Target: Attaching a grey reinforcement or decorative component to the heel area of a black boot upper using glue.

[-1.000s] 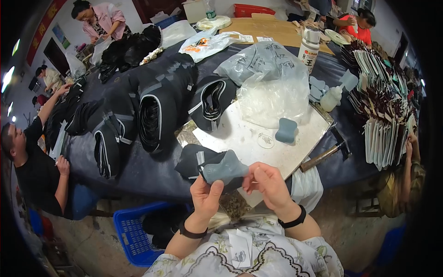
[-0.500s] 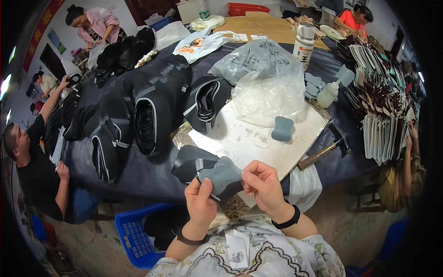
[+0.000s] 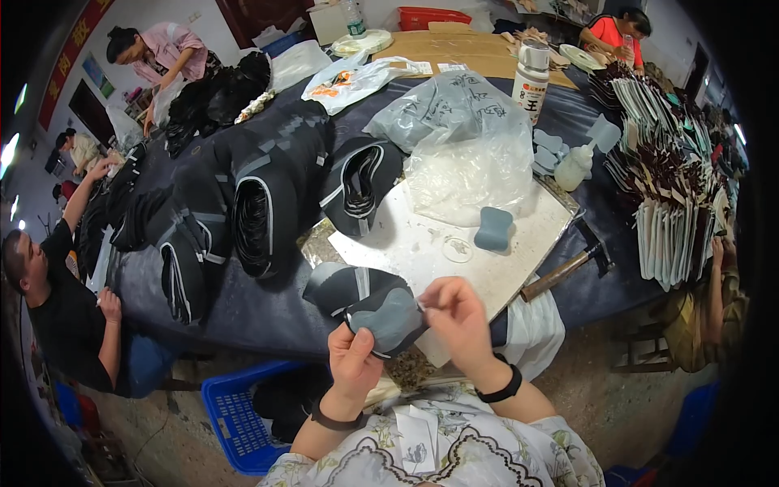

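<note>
My left hand [image 3: 355, 357] grips the near left edge of a black fabric piece [image 3: 345, 292] with pale edging, thumb on top. A smooth blue-grey patch [image 3: 389, 318] with a wavy outline lies over that piece, close to the left thumb. Just right of the patch is my right hand [image 3: 458, 325], its thumb and forefinger pinched together near the fabric's right edge. Something small and pale shows at those fingertips, too small to name. Another blue-grey patch [image 3: 494, 229] rests on the white board [image 3: 381, 241] beyond my hands.
Rolled black fabric bundles [image 3: 264, 211] fill the left of the table. Clear plastic bags [image 3: 466, 166], a squeeze bottle [image 3: 574, 168], a white flask [image 3: 531, 81] and a hammer [image 3: 568, 270] lie beyond or right. A blue basket [image 3: 235, 422] stands below left. Co-workers sit around.
The blue-grey patch, stretched toward my right fingers before, now lies flatter within the black piece's outline. My right hand has risen slightly; my left keeps its hold.
</note>
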The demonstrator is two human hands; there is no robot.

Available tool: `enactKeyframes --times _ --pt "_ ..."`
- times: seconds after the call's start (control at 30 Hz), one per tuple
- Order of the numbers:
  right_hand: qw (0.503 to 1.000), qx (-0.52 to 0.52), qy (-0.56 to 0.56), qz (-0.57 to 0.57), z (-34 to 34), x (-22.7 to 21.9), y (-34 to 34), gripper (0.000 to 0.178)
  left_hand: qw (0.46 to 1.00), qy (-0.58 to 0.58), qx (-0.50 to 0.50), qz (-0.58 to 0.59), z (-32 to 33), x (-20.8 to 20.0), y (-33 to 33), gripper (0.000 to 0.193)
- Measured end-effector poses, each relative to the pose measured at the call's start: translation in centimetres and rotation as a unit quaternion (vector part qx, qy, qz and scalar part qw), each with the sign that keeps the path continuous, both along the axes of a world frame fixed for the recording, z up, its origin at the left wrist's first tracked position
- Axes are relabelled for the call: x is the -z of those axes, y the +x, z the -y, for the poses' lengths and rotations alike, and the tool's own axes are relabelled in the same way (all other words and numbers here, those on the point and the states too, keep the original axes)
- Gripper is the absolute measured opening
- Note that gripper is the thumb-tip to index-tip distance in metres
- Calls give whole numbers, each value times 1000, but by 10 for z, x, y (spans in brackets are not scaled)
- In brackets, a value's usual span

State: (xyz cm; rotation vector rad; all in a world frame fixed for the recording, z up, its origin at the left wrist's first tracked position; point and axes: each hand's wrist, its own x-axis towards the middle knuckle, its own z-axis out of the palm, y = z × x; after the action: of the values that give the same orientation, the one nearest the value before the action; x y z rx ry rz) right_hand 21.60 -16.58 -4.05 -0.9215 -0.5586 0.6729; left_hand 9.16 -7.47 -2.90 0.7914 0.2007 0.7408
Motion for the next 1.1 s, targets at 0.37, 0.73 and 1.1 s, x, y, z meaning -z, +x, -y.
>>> enactKeyframes --times 0.37,0.73,1.1 --pt "971 -235 -41 -13 2 -33 27 20 975 214 38 -34 -14 9 -8 26" --pt "990 -116 -33 -78 8 -34 12 4 916 383 79 -91 -23 13 -12 16" --pt "996 82 -5 -27 3 -29 -5 53 934 332 93 -92 -7 8 -5 18"
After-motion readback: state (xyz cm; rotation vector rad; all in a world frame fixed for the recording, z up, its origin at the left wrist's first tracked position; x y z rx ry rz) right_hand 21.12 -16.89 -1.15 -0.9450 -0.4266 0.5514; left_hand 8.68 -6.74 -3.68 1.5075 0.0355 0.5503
